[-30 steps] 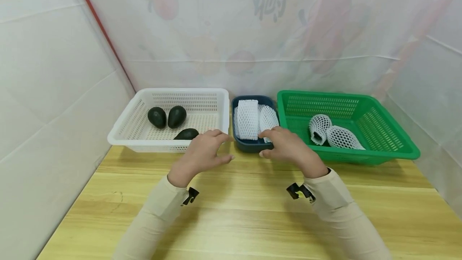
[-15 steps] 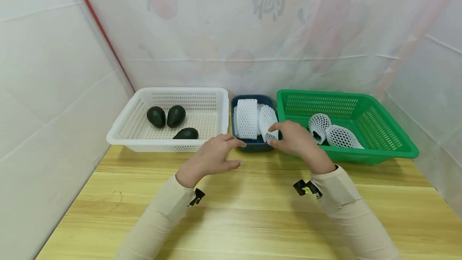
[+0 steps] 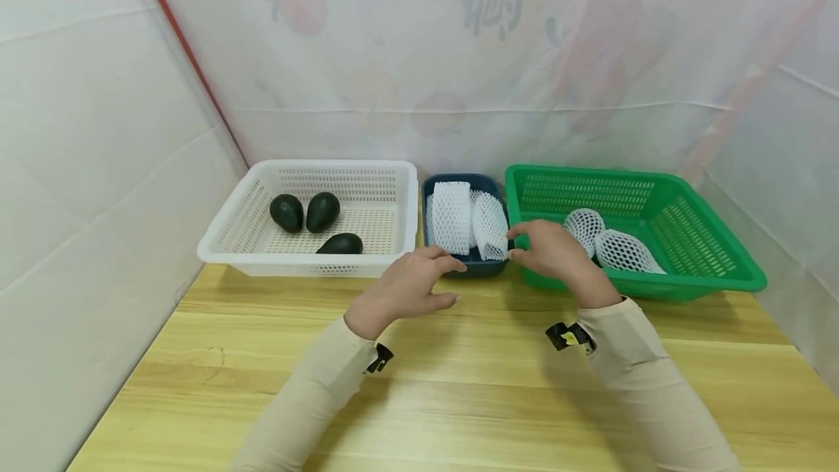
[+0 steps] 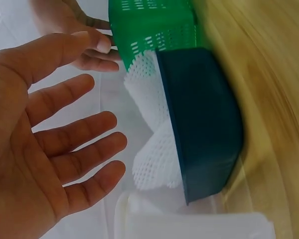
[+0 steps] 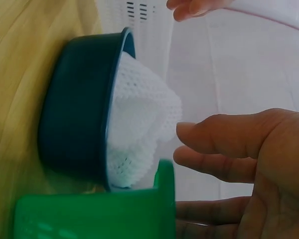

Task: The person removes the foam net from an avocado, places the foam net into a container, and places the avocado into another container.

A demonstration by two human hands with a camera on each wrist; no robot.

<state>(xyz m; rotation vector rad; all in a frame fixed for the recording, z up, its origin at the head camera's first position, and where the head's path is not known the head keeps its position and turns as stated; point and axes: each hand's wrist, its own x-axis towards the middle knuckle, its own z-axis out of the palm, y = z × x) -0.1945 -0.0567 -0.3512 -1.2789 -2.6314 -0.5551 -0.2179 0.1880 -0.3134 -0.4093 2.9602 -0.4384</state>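
Observation:
In the dark blue box (image 3: 475, 269) lie several white foam net sleeves, one (image 3: 452, 217) on the left and another (image 3: 490, 228) on the right with its near end folded. My right hand (image 3: 550, 253) is at the box's right side, over the near left corner of the green basket (image 3: 695, 284). Its thumb and index finger are spread a little and hold nothing in the right wrist view. My left hand (image 3: 409, 286) hovers by the box's near left corner. The left wrist view shows its palm (image 4: 20, 184) bare and the fingers apart.
Three dark avocados, one of them near the front (image 3: 341, 244), lie in the white basket (image 3: 304, 266) at left. Two fruits in foam nets, one at the right (image 3: 625, 251), rest in the green basket. A white curtain (image 3: 406, 57) hangs behind the wooden table (image 3: 459, 399).
My right hand has moved right, off the right-hand foam net and toward the green basket. My left hand has shifted right, from the white basket to the blue box's front corner.

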